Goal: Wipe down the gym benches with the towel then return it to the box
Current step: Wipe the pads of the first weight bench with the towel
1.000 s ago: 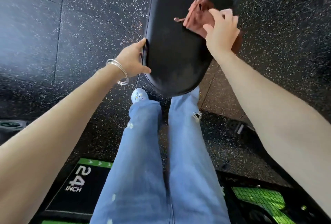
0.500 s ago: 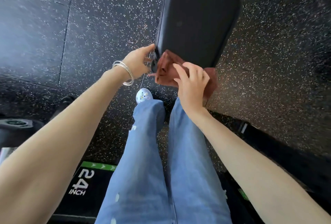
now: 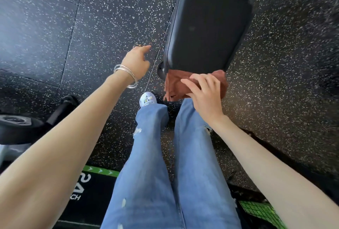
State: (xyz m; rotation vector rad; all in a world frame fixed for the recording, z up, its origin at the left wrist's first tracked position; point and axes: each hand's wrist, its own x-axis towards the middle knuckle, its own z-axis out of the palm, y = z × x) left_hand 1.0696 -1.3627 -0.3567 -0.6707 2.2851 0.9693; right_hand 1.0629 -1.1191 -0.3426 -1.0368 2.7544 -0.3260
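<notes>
A black padded gym bench (image 3: 207, 27) runs from the top of the head view down to the middle. A rust-brown towel (image 3: 176, 86) hangs bunched at the bench's near end, just off the pad's edge. My right hand (image 3: 205, 96) grips the towel from this side, fingers curled over it. My left hand (image 3: 136, 62), with thin silver bangles at the wrist, hovers to the left of the bench, apart from it, fingers loosely spread and holding nothing. No box for the towel is in view.
Black speckled rubber floor (image 3: 91, 36) surrounds the bench. My legs in blue jeans (image 3: 165, 164) stand at the bench's near end. A black plyo box marked 24 inch (image 3: 86, 188) lies at the lower left, a weight plate (image 3: 14, 124) at the far left, and green-marked equipment (image 3: 260, 210) at the lower right.
My right hand drew the towel down the pad from its far part to off the near end. My left hand let go of the bench's left edge and moved away to the left.
</notes>
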